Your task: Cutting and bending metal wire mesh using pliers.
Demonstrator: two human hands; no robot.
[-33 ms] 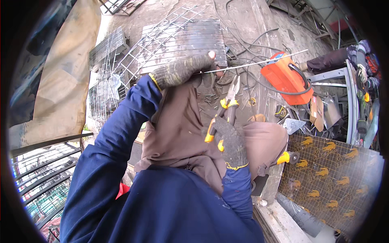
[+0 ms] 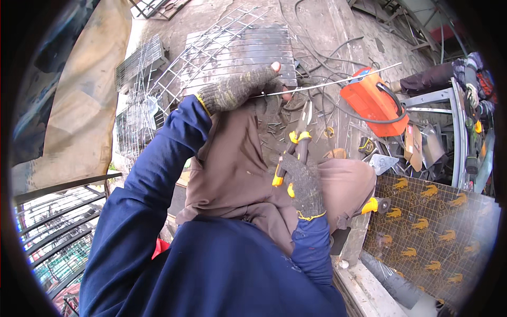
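Observation:
My left hand (image 2: 237, 91), in a grey knitted glove with bare fingertips, is closed around a thin metal rod (image 2: 338, 81). The rod reaches to the right, its far end passing over an orange machine. My right hand (image 2: 303, 187), gloved alike, grips combination pliers (image 2: 302, 142) with yellow and black handles above my lap. Their jaws point up, just below the rod and apart from it. Part of the lower handle is hidden by my fingers.
A slatted metal plate (image 2: 237, 50) and a welded grid (image 2: 206, 47) lie ahead. The orange box-shaped machine (image 2: 372, 100) stands right, among cables (image 2: 322, 63). A tape measure (image 2: 365, 145) and a patterned board (image 2: 428, 227) lie nearer. Another person's leg (image 2: 428, 79) shows at far right.
The pliers have turned slightly in my right hand, their handles shifting a little right and down. My left hand and the rod have barely moved.

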